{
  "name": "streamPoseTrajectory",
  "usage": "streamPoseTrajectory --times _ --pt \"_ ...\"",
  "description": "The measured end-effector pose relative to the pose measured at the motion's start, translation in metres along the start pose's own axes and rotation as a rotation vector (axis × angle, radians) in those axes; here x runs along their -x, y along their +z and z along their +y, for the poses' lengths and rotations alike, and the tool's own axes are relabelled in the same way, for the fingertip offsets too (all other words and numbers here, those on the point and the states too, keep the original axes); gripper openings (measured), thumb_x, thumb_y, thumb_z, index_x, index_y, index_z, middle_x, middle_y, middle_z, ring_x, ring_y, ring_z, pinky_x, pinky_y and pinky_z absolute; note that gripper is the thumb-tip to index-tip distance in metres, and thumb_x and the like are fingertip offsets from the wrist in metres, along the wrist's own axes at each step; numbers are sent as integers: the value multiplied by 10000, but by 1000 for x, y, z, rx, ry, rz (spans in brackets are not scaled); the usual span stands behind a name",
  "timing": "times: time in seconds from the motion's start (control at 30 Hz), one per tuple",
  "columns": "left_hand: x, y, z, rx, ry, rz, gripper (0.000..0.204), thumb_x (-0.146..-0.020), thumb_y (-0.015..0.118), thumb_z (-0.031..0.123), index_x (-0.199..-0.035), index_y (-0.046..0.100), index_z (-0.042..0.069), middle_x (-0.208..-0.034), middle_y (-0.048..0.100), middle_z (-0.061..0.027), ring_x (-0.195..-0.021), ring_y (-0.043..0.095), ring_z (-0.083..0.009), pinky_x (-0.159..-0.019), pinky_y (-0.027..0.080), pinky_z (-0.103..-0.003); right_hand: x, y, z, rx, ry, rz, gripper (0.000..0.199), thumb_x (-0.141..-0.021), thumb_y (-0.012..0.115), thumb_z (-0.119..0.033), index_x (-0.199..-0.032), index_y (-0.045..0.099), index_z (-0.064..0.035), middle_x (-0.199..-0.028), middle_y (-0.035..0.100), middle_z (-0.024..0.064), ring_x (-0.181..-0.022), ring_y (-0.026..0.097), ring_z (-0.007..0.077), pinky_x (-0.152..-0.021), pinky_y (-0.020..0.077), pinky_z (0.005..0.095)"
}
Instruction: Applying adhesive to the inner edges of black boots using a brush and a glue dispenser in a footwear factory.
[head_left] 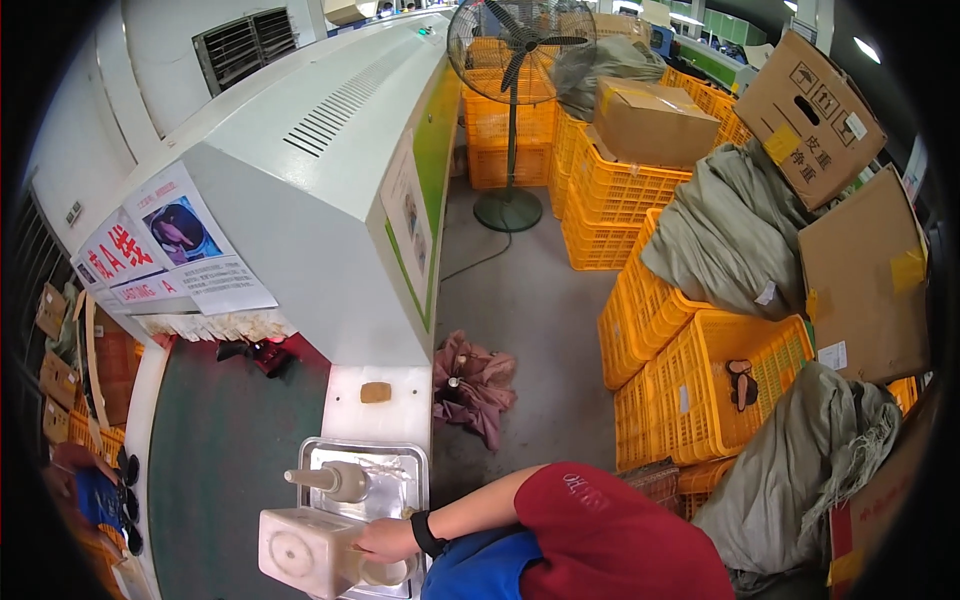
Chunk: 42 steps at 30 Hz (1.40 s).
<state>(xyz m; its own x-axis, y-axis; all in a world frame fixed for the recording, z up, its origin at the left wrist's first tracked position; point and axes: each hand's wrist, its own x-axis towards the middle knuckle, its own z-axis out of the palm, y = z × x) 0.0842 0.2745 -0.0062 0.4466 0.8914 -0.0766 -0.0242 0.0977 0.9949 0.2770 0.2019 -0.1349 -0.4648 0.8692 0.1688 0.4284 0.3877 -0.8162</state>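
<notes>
My right hand (388,541), with a black band at the wrist, comes in from the lower right and closes round the narrow end of a whitish square plastic jug (300,556). The jug is tipped over, its marked base turned to the left. Under my hand a small round pale cup or opening (385,572) shows in part. A squeeze bottle (335,481) with a pointed spout lies on its side in the metal tray (415,465), just beyond the jug. Wet, whitish residue covers the tray's bottom. My left hand is not in view.
A green conveyor belt (215,430) runs left of the tray, into a large grey machine (290,190). A brown block (376,392) lies on the white ledge. A fan (510,130), yellow crates (690,370), cartons and sacks stand right. Another person's arm (75,460) shows far left.
</notes>
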Motion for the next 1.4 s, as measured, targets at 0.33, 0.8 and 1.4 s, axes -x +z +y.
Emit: streamPoseTrajectory --times 0.33,0.8,1.4 --pt "-22 17 -24 81 -50 -236 566 -696 666 96 -1212 473 -36 -1142 556 -116 -994 545 -228 -907 419 -375 -3 -10 -6 74 89 -78 182 -750 538 -150 -823 607 3 -757 607 215 -738 586 393 -669 470 466" --pt "187 2 -51 168 -222 21 883 -579 812 96 -1327 351 9 -1246 483 -91 -1138 429 -180 -985 329 -333 -38 -102 -12 -1327 428 -45 350 -967 382 -314 -1098 555 -39 -784 632 55 -570 561 79 -517 447 184" --pt "194 6 -73 303 -233 -25 869 -593 807 81 -1330 351 15 -1262 471 -73 -1167 401 -171 -1003 304 -317 -69 -80 -110 -290 -640 -276 108 -775 674 -116 -835 622 -43 -711 594 77 -628 588 244 -556 455 302"
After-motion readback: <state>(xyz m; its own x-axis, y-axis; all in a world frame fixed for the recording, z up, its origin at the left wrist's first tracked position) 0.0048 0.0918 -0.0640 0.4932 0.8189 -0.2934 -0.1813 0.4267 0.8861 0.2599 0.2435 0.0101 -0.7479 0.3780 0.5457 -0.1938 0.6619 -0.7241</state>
